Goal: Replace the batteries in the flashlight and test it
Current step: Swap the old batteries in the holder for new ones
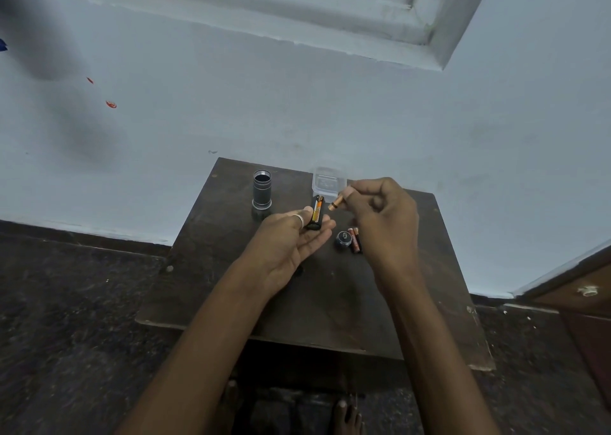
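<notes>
The grey flashlight body [262, 189] stands upright with its open end up at the back left of the small dark table [317, 302]. My left hand [291, 246] is palm up and holds the black battery holder [315, 214], which has an orange-and-black battery in it. My right hand [380, 216] pinches a small copper-coloured battery [336, 202] just to the right of the holder's top. The round black tail cap [343, 238] lies on the table beside two red-brown batteries [355, 240].
A clear plastic box [327, 179] sits at the table's back edge, behind my right hand. The table stands against a pale blue wall on a dark speckled floor. A wooden door is at the right edge. My feet show below the table.
</notes>
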